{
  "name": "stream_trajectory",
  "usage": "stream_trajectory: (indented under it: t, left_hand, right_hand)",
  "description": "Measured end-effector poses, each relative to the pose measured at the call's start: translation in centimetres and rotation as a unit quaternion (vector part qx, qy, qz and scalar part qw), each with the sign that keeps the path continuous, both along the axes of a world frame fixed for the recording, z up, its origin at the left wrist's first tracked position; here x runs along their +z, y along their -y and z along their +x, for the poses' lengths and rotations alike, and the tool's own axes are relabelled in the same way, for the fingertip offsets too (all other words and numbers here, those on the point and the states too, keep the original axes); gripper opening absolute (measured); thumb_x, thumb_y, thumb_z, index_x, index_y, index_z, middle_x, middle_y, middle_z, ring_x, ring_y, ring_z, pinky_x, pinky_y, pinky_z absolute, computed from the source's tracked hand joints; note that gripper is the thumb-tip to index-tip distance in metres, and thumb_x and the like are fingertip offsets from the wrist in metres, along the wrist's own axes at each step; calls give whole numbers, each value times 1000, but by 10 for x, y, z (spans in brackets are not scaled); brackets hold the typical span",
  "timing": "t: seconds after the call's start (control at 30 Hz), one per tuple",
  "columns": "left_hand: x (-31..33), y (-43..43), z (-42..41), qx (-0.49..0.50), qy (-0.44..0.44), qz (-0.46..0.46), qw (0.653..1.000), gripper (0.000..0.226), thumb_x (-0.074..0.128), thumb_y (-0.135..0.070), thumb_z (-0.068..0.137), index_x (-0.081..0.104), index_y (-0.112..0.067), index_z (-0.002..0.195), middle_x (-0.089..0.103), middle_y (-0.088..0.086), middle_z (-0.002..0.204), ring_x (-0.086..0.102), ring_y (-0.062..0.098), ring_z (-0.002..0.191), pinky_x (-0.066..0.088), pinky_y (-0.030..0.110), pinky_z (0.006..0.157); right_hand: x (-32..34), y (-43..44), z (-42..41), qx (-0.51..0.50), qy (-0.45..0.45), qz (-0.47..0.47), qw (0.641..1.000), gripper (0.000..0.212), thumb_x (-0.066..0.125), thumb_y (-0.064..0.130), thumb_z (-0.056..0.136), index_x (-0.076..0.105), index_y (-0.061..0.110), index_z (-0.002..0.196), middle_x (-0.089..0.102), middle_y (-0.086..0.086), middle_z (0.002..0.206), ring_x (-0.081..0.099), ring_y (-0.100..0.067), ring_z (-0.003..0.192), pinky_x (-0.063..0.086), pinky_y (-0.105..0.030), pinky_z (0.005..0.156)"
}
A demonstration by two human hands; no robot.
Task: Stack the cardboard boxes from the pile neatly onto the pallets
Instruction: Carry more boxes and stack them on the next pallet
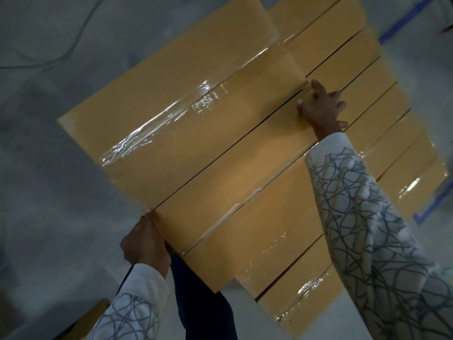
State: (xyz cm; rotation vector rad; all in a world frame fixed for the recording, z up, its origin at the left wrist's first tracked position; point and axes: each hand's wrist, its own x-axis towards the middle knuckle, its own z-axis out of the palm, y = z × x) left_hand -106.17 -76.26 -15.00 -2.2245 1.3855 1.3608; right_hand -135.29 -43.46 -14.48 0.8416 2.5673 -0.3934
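From the head view, looking steeply down, the person is working on the top layer of a stack of cardboard boxes. The left hand (145, 241) is gripping the near left corner of the near box (232, 187), its fingers curled over the end, right where the dark seam with the taped box (171, 106) begins. The right hand (321, 107) is lying flat on the far end of the same box, fingers spread and holding nothing, thumb at the seam. Both boxes are sitting on the lower boxes (372, 94), which are showing as stepped strips to the right; the pallets are hidden beneath them. The seam looks narrow and even, so this is probably a final squaring-up. The risk lies in the near box overhanging the layer below on the person's side: a pull from the gripping hand could tip it off the edge, and an uneven push could skew it and open the seam. The glossy tape may also be letting the flat hand slip. Around the stack, grey floor (49, 155) is showing, with a cable (73, 46) trailing at upper left, blue tape (405, 19) marking lines on the right, and a cardboard piece (94, 312) lying by the person's legs. The patterned right sleeve (362, 217) is covering part of the stack.
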Motion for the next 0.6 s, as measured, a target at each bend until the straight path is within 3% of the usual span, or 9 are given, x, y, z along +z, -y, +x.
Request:
stream_trajectory:
  t: [0.13,0.27,0.3,0.43,0.6]
  left_hand:
    - [-1,0,-1,10,-10,-8,1000,33,85,-50,77,76,-19,78,76,4,87,72,27,89,60,42,93]
    - [2,-3,-5,39,-2,-6,999,38,85,-48,79,80,-14,95,76,5,96,71,24,90,57,25,74]
    - [4,-4,-5,47,-9,1,999,38,85,-47,79,81,-13,95,76,4,97,71,24,90,56,24,73]
    - [5,-1,-2,55,-24,25,998,42,86,-47,78,81,-11,99,78,6,101,73,23,96,59,33,91]
    - [-3,6,-1,68,-38,17,997,36,89,-35,78,80,-10,101,77,5,102,72,19,92,54,22,75]
  right_hand:
    - [-4,4,-2,-1,-1,6,1000,62,59,47,94,34,56,149,30,-3,153,20,-33,146,16,-70,109]
    - [-7,7,1,-1,-8,7,1000,62,59,47,95,32,56,150,30,-1,154,21,-32,146,19,-70,108]
    - [-7,7,2,-2,-11,8,1000,61,58,47,95,32,56,149,30,-1,153,21,-32,146,20,-70,108]
    - [-7,10,1,-15,-14,6,1000,58,59,46,94,36,57,147,31,-1,152,22,-31,145,20,-70,108]
    - [-3,9,0,-18,-2,-1,1000,59,61,44,94,38,55,147,30,-1,154,21,-32,147,19,-70,109]
